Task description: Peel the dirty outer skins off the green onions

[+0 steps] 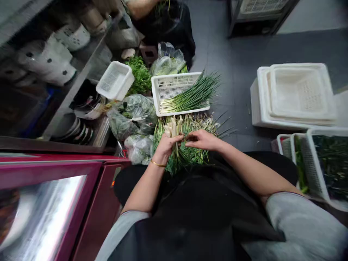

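I am watching my left hand (165,145) gripping a bunch of green onions (172,127), with the white ends pointing away from me. My right hand (202,139) is hovering just beside it with bent fingers, and I can't tell if they are pinching anything. More long onions (194,93) are lying in a white basket (174,77) just past my hands.

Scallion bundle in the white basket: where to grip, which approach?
Probably mid-length on the scallion bundle, from above: pale ends lie together inside, leafy tops fan out over the right rim of the white basket, whose walls likely hinder a side approach.
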A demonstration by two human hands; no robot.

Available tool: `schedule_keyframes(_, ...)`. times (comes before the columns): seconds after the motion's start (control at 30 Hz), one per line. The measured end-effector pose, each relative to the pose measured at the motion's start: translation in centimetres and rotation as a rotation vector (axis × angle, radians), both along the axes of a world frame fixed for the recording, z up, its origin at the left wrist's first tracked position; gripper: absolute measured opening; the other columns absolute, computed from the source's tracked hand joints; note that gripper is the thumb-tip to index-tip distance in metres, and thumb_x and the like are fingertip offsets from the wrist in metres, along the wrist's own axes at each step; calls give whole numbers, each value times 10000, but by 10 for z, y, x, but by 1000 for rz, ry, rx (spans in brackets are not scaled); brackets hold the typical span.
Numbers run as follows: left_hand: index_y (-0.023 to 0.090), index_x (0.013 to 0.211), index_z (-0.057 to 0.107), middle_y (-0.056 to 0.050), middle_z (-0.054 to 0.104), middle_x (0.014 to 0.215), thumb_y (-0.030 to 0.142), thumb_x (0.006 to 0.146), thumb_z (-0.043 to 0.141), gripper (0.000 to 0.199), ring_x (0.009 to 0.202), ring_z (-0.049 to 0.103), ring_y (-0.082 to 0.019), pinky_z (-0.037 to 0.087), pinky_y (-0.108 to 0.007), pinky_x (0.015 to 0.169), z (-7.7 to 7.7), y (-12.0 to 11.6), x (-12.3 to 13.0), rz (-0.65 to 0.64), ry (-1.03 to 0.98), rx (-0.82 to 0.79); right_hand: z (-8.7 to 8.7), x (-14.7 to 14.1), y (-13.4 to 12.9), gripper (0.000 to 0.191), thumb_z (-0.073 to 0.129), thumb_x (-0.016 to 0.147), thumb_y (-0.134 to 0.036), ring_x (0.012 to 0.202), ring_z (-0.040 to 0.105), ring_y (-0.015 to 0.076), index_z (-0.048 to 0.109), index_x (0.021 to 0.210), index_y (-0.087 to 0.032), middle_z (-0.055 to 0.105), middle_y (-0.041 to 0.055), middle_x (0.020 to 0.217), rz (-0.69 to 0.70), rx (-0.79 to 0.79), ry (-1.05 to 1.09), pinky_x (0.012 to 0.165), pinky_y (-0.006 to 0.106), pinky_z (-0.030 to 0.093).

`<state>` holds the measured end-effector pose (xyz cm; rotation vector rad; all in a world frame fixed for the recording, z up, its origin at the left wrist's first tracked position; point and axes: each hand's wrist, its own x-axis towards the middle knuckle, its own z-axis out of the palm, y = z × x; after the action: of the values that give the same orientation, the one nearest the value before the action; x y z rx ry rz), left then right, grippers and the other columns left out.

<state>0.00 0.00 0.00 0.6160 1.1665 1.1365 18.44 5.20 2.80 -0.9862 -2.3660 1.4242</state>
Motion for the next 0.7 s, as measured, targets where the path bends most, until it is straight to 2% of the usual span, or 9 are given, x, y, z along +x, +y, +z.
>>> schedule_keyframes(0.07,110,754,673,5,620,618,255,520,871,339,484,531,-78,417,-195,438,-2,0,0,25,1,9,-3,-7,-1,221,612,838,-322,620,528,123,701,838,-120,642,26,686,-30,52,2,603,242,358)
schedule_keyframes(0.17,120,765,669,9,618,626,277,521,874,356,464,500,-68,409,-201,432,-3,0,0,53,4,31,-6,-14,-2,247,548,875,-294,587,486,111,642,709,-137,579,8,618,-58,133,39,592,243,337)
schedule_keyframes(0.33,126,776,672,8,613,618,297,512,881,378,461,481,-74,401,-218,429,1,-3,1,10,30,58,-7,-19,0,245,501,890,-263,623,467,111,564,679,-156,539,10,639,-146,294,112,619,248,343)
schedule_keyframes(0.4,126,786,675,3,623,627,265,496,884,384,491,517,-91,406,-217,442,1,-4,0,-6,33,68,-6,-19,1,232,505,874,-252,621,458,109,549,667,-158,533,9,640,-110,326,112,622,253,341)
schedule_keyframes(0.47,126,807,678,-10,644,657,237,491,877,389,523,561,-113,406,-216,450,1,-4,-2,-20,25,70,-3,-15,4,237,508,866,-271,590,442,99,553,662,-159,519,-3,616,-57,298,119,604,253,335)
schedule_keyframes(0.53,124,819,679,-26,665,697,221,500,863,380,536,587,-129,401,-218,449,0,-4,-4,-51,17,57,0,-9,8,230,524,840,-289,557,422,88,567,655,-158,497,-17,586,-86,249,143,574,248,325)
schedule_keyframes(0.63,120,790,674,-45,683,734,200,511,842,335,538,601,-137,395,-218,440,-1,-3,-8,-114,16,23,6,5,17,203,562,770,-279,510,383,71,557,606,-159,442,-37,537,-253,128,233,519,238,305)
schedule_keyframes(0.7,120,767,670,-47,682,727,194,514,833,310,534,600,-137,395,-216,437,-1,-4,-10,-146,20,9,10,16,24,189,588,734,-284,466,367,63,556,594,-161,437,-44,506,-371,-6,312,473,234,290)
